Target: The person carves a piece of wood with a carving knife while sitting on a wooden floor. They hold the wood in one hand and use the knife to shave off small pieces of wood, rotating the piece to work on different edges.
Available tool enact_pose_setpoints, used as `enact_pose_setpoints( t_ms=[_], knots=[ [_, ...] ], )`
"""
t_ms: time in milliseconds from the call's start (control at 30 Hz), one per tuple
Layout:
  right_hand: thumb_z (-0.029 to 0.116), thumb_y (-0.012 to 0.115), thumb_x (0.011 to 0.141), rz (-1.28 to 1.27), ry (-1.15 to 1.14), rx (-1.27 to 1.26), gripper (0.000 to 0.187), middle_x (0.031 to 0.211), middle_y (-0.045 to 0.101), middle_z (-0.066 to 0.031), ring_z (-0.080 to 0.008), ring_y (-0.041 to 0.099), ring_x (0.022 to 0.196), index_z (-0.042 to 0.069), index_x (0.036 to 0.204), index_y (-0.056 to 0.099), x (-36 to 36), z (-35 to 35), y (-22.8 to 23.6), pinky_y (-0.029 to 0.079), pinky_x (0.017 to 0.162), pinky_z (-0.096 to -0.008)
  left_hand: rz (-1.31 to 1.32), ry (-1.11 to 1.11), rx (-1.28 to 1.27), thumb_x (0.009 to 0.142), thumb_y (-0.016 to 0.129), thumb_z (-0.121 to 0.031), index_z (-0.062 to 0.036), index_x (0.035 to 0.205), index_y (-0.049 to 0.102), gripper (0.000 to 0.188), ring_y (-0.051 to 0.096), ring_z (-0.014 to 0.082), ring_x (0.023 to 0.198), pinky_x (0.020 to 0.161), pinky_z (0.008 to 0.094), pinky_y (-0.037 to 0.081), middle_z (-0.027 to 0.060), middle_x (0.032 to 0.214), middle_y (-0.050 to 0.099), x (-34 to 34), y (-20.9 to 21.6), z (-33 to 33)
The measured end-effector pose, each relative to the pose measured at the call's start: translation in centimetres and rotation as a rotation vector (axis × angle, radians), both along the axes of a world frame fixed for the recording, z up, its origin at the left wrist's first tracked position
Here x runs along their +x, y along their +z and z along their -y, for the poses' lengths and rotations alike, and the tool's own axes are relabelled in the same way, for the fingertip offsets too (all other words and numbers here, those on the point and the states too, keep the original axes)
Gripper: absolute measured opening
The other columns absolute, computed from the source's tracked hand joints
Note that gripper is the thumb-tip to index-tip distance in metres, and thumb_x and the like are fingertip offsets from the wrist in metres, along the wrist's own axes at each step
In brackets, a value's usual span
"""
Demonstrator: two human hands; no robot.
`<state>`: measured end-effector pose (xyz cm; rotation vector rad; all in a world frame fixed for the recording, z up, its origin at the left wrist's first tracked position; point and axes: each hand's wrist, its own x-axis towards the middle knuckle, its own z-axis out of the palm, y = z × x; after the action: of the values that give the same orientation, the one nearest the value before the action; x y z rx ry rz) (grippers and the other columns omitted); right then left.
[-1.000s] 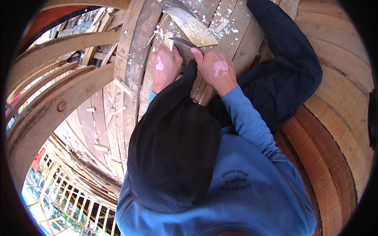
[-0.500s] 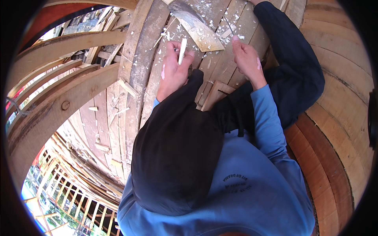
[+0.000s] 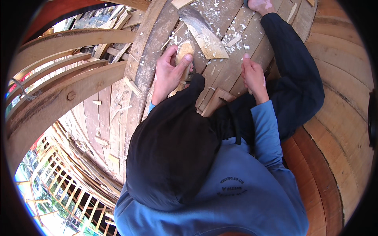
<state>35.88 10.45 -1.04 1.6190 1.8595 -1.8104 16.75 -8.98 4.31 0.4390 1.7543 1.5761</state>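
My left hand (image 3: 167,72) is closed around a pale piece of wood (image 3: 185,48), its cut, tapered end pointing up and its broad face showing. My thumb presses on that face. To the right, my right hand (image 3: 254,76) is wrapped around what looks like a knife, apart from the wood. Its thin dark blade (image 3: 243,42) points away from me, edge-on, and most of the handle is hidden in my fist. Beyond my hands a flat board (image 3: 206,39) with a pale angled end lies on the planks among white shavings (image 3: 232,27).
My bent leg (image 3: 299,74) in dark trousers lies right, bare foot at the top. A small wood block (image 3: 217,100) sits between my legs. Curved timber ribs (image 3: 67,94) rise at left; a curved plank wall (image 3: 338,78) stands right. Wood scraps (image 3: 132,85) lie on the plank floor.
The wood in my left hand has turned from its narrow edge to its broad face. My right hand has moved slightly down and right with the knife. The view has shifted a little.
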Motion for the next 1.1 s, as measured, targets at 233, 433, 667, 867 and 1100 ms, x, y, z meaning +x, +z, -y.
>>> enact_pose_setpoints(
  t_ms=[233, 433, 667, 867, 1100],
  knots=[
    [0.057, 0.047, 0.105, -0.045, 0.067, 0.005, 0.057, 0.056, 0.043, 0.0034, -0.0076, 0.038, 0.041, 0.012, 0.071, 0.05, 0.0, 0.4, -0.5, 0.032, 0.039, -0.0272, 0.011, -0.015, 0.0, 0.1, 0.07, -0.019, 0.0004, 0.106, 0.063, 0.022, 0.063, 0.0077, 0.073, 0.066, 0.0247, 0.051, 0.0023, 0.083, 0.067, 0.1, -0.5, -0.7],
    [0.049, 0.046, 0.107, -0.016, 0.163, 0.061, 0.06, 0.062, 0.054, -0.0143, -0.024, 0.053, 0.06, -0.002, 0.079, 0.06, -0.5, 0.5, 0.9, 0.045, 0.063, -0.0429, 0.202, -0.045, 0.091, 0.103, 0.066, -0.024, -0.0013, 0.107, 0.063, 0.023, 0.062, 0.0087, 0.075, 0.069, 0.025, 0.05, 0.0021, 0.084, 0.066, 0.0, -1.8, -0.7],
    [0.047, 0.048, 0.106, -0.087, 0.237, 0.143, 0.058, 0.067, 0.056, -0.0223, -0.0363, 0.057, 0.065, -0.004, 0.081, 0.061, -1.7, 1.1, 3.6, 0.046, 0.067, -0.0456, 0.218, -0.135, 0.134, 0.109, 0.049, -0.04, -0.0026, 0.122, 0.054, 0.04, 0.046, 0.0072, 0.068, 0.061, 0.0245, 0.04, -0.0016, 0.078, 0.051, 0.2, -3.5, -1.4],
    [0.046, 0.048, 0.106, -0.095, 0.359, 0.215, 0.059, 0.076, 0.061, -0.03, -0.0495, 0.06, 0.077, -0.006, 0.083, 0.063, -3.1, 1.6, 5.5, 0.046, 0.072, -0.0515, 0.114, -0.19, -0.025, 0.106, 0.053, -0.041, -0.0053, 0.117, 0.054, 0.038, 0.045, 0.0073, 0.067, 0.058, 0.0258, 0.038, -0.001, 0.078, 0.049, -0.3, -4.5, -1.9],
    [0.046, 0.046, 0.106, -0.093, 0.41, 0.286, 0.059, 0.079, 0.063, -0.0313, -0.0515, 0.062, 0.082, -0.005, 0.085, 0.065, -4.6, 2.1, 6.4, 0.046, 0.075, -0.0553, 0.096, -0.212, -0.168, 0.108, 0.051, -0.034, -0.0102, 0.104, 0.048, 0.024, 0.038, 0.0055, 0.062, 0.053, 0.0253, 0.032, -0.0049, 0.074, 0.043, 0.3, -5.0, -2.6]
  ],
)
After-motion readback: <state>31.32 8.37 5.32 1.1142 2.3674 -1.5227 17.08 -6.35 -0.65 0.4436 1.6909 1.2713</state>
